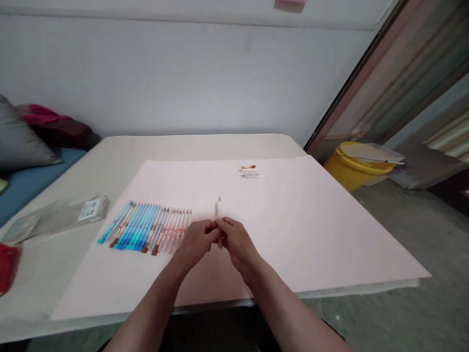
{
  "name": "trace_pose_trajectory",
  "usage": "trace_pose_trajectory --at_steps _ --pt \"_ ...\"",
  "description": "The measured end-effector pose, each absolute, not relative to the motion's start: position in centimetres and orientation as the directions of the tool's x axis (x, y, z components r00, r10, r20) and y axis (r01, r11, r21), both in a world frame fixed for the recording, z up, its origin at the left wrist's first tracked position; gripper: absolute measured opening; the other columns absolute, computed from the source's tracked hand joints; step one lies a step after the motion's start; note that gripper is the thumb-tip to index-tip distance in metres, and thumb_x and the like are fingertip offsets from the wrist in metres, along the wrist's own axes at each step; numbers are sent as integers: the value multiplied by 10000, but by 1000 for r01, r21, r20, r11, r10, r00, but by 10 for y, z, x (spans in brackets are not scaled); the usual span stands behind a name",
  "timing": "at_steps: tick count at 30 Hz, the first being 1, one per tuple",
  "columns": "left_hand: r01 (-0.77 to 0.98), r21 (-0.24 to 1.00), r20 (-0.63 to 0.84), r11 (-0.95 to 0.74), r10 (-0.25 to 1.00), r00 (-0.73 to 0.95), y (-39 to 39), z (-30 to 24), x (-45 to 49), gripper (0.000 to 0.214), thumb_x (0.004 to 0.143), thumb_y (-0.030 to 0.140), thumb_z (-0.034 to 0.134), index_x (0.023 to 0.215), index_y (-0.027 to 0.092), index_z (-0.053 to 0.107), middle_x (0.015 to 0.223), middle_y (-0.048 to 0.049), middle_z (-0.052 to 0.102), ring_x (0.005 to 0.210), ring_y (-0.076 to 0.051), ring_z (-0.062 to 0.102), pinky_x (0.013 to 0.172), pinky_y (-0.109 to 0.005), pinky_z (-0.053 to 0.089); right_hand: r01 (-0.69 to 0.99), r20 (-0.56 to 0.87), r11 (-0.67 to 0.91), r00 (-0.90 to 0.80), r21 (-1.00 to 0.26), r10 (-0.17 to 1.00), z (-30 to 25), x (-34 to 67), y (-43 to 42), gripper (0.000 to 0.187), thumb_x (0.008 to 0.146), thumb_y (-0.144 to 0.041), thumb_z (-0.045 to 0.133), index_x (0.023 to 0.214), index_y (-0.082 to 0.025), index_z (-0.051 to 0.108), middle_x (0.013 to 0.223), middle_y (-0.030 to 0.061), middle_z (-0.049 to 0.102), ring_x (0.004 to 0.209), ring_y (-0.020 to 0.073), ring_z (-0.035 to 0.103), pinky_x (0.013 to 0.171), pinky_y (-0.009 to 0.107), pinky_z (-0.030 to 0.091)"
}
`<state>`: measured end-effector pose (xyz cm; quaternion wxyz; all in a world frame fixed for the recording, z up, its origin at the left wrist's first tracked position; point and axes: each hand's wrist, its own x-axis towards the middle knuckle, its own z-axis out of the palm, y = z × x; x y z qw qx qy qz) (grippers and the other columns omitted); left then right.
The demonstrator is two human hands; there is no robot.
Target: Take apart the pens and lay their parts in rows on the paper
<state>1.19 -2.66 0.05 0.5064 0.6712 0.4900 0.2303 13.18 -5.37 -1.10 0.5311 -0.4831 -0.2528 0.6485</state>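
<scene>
A clear, slim pen (pixel 219 207) stands tip up between my hands, above the pink sheet (pixel 311 230). My left hand (pixel 197 239) pinches it from the left, and my right hand (pixel 236 239) closes round its lower part from the right; the fingertips meet there. Close to my left hand lies a row of several pens (pixel 146 227), side by side with their tips pointing away from me. Blue, brown and clear pinkish barrels make up this row. My left hand hides part of its right end.
Several more pen parts (pixel 250 172) lie near the sheet's far edge. A clear plastic bag (pixel 66 218) with a white label is on the table at left, with a red object (pixel 8 268) nearer me. A yellow bucket (pixel 351 168) stands on the floor at right.
</scene>
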Motion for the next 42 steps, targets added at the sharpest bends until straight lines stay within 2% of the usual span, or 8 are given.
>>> trace_pose_trajectory --at_steps 4,7,11,14,19,25,36,42 --pt "262 958 -194 118 938 287 -21 1 0 230 743 371 582 667 161 639 453 27 491 430 -96 417 461 -225 304 -472 -380 -329 15 -818 925 -9 134 -55 197 754 -347 587 726 -153 570 667 9 599 565 103 540 587 256 425" --pt "36 972 -237 234 956 170 -15 -1 -7 200 726 342 627 685 146 632 572 -4 575 485 -86 468 471 -211 331 -483 -370 -354 -66 -801 927 -6 135 -57 218 772 -365 574 787 -148 585 698 24 616 510 93 527 487 223 361" --pt "-363 835 -304 414 897 322 -16 2 -4 238 727 290 658 914 143 658 894 -91 665 789 -153 609 701 -271 460 -535 -313 -370 -198 -759 929 -5 130 -59 213 792 -357 556 754 -148 573 558 -26 524 371 49 369 393 211 214" --pt "-490 751 -278 443 885 373 -18 4 1 254 749 246 649 973 125 651 985 -129 664 892 -189 610 772 -305 466 -575 -332 -413 -247 -707 911 -3 126 -59 224 800 -352 545 704 -150 545 479 -60 426 348 30 258 383 205 147" --pt "-520 749 -259 410 904 340 -19 -1 3 171 744 197 653 890 107 645 865 -113 683 649 -123 589 627 -255 457 -564 -332 -389 -206 -728 920 -1 120 -61 215 794 -332 552 685 -150 515 453 -82 359 361 18 169 385 202 66" --pt "-500 785 -264 365 928 263 -20 -2 6 172 721 192 669 861 96 644 807 -101 678 631 -123 580 599 -249 440 -481 -328 -327 -86 -813 941 -3 114 -61 225 772 -345 564 662 -160 498 434 -82 345 375 27 174 390 205 63" --pt "-449 831 -307 327 944 119 -21 2 10 205 624 246 743 661 107 597 641 -25 595 605 -102 535 594 -246 420 -150 -245 -233 69 -961 967 -6 110 -65 274 777 -385 538 609 -170 518 474 -46 414 442 69 306 415 221 200" --pt "-433 834 -305 343 939 158 -23 0 11 259 698 358 692 697 131 568 659 -14 591 591 -106 543 591 -262 434 -283 -330 -311 19 -907 944 -6 111 -64 285 774 -407 536 628 -163 521 447 -67 369 405 49 238 400 217 133"
